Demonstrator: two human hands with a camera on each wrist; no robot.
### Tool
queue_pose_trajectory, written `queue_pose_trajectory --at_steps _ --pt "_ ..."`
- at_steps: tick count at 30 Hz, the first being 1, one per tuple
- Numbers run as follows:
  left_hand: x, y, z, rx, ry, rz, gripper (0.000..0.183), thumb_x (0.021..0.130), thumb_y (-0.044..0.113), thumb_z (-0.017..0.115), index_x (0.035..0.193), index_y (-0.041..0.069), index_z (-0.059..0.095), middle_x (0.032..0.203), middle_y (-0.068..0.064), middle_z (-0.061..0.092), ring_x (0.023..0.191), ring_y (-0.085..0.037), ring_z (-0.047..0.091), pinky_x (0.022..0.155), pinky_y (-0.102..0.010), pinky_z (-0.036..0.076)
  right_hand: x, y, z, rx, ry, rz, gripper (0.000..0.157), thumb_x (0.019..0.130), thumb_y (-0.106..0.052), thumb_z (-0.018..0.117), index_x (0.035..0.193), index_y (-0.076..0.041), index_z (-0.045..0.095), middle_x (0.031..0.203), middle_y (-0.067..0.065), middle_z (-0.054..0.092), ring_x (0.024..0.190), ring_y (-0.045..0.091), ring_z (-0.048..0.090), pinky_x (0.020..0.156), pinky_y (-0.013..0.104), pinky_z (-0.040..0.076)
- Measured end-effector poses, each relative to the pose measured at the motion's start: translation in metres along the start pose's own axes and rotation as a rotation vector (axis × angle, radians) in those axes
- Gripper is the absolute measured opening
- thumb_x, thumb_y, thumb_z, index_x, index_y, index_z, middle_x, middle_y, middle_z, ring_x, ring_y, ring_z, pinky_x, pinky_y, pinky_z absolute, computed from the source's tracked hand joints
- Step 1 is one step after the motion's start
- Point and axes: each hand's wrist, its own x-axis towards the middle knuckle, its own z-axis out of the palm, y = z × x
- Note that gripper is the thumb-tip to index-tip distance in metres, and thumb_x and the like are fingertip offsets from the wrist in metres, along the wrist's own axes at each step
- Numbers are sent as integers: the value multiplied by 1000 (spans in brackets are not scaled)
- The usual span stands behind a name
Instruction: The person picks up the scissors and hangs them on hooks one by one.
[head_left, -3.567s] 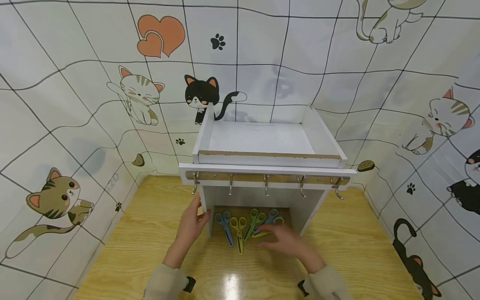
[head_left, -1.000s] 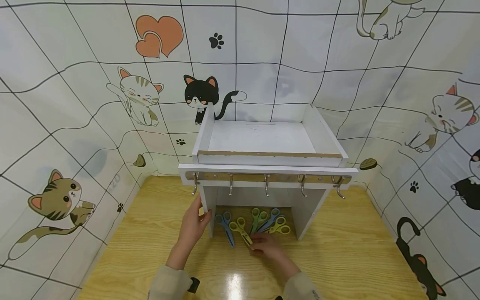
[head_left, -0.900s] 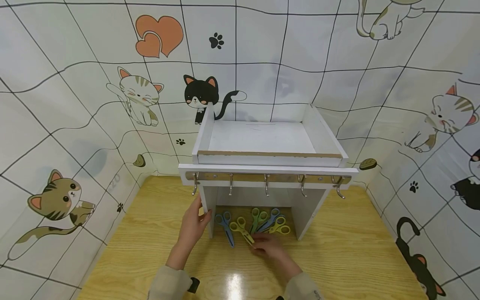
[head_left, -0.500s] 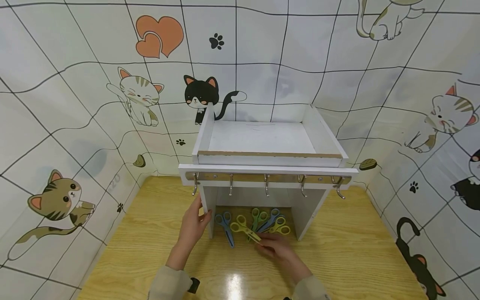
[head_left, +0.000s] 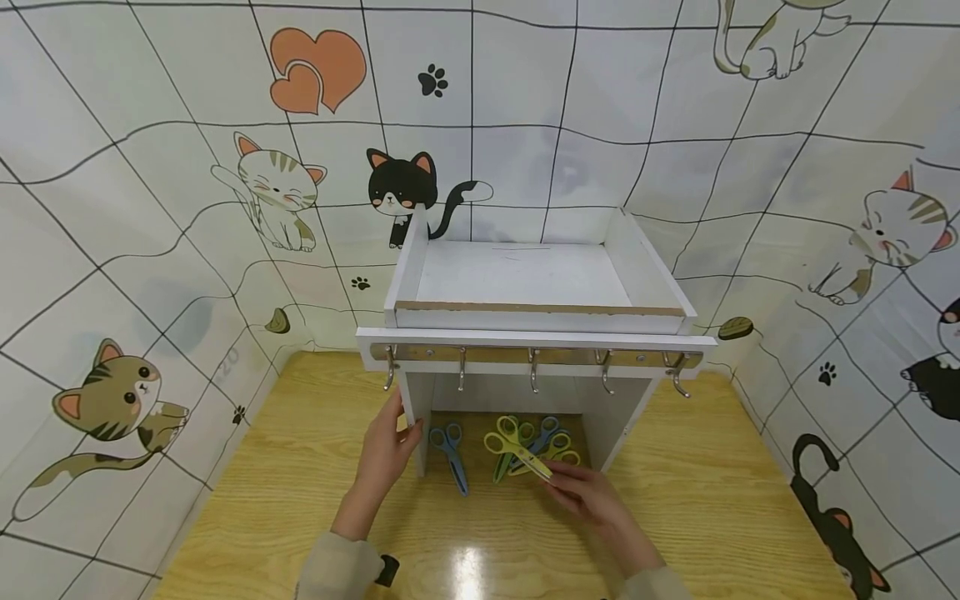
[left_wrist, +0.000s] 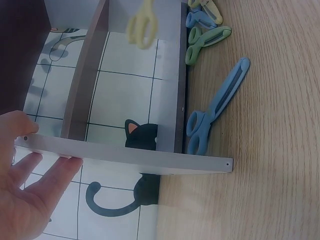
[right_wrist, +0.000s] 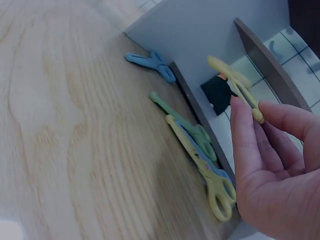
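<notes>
My right hand (head_left: 603, 504) pinches yellow scissors (head_left: 523, 451) near the blade tip, handle rings pointing away; in the right wrist view these scissors (right_wrist: 242, 90) are held off the table. My left hand (head_left: 381, 450) grips the left side panel (head_left: 420, 400) of a white shelf unit, thumb on one face and fingers on the other, as the left wrist view confirms. Blue scissors (head_left: 453, 462) lie by that panel. Green scissors (right_wrist: 172, 110), a second blue pair (head_left: 547, 433) and another yellow pair (right_wrist: 195, 155) lie close together at the right, partly covered by the held pair in the head view.
The shelf's upper tray (head_left: 525, 275) has raised walls. A metal rail with several hooks (head_left: 533, 367) juts over the opening. The right side panel (head_left: 618, 417) bounds the scissors. Cat-patterned cloth (head_left: 517, 83) surrounds the wooden table (head_left: 247, 500).
The yellow scissors, first lying among the others, have been picked up by the right hand and carried rightward over the cluster. The left hand keeps its hold on the panel.
</notes>
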Motion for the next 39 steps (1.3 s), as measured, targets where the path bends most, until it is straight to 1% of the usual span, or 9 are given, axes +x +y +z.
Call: queue_pose_trajectory --at_steps 2,3,5,9,14,22,26,34,39 --pt "0 0 0 1 0 -1 74 91 -2 67 154 20 35 140 -18 56 124 -43 59 80 -40 65 -3 -5 -1 5 -6 0 27 96 0 60 113 -14 75 106 0 70 99 9 72 92 16 58" --pt "0 1 -1 -1 0 -2 74 91 -2 67 154 20 35 140 -18 56 124 -43 59 80 -40 65 -4 -8 -1 -4 11 17 28 96 1 59 108 -19 76 104 -2 70 97 7 71 92 15 58" --pt "1 1 -1 -3 1 -3 73 91 -2 67 154 19 35 141 -18 56 124 -43 59 80 -40 65 -7 -13 -1 -10 21 31 35 98 4 54 104 -23 75 103 -3 71 97 6 72 91 14 57" --pt "1 1 -1 -4 -5 -5 72 92 -1 67 153 19 36 141 -17 56 125 -43 58 81 -40 65 -13 -25 0 12 51 66 44 100 8 46 100 -24 76 101 -2 72 95 6 72 89 13 58" --pt "2 -1 0 7 -7 -4 73 92 0 67 154 20 35 142 -16 56 125 -43 58 81 -40 65 -19 -34 -2 53 76 64 43 99 8 47 101 -21 77 102 -1 72 95 9 73 88 14 58" --pt "1 -2 0 5 1 -13 74 91 -1 67 154 22 35 142 -17 55 125 -44 58 81 -40 65 -27 -39 -6 89 -1 -23 44 100 9 45 106 -19 78 107 -2 73 99 9 73 92 15 57" --pt "1 -3 -1 13 6 -11 74 92 0 66 155 23 34 142 -17 56 125 -44 58 80 -40 65 -31 -44 -7 91 -33 -89 44 100 10 44 109 -18 78 109 -2 74 101 9 72 93 16 57" --pt "1 -2 -2 8 2 -30 71 93 1 65 153 25 37 140 -14 58 125 -41 59 81 -40 65 -41 -58 -15 220 -184 -250 49 101 14 35 118 -10 74 117 2 73 108 13 71 99 19 55" --pt "0 -2 -1 -4 -4 -6 71 93 1 65 154 23 35 142 -16 56 124 -42 59 80 -41 65 -47 -70 -20 293 -220 -348 49 101 16 31 123 -3 70 119 8 72 110 17 71 100 22 55"
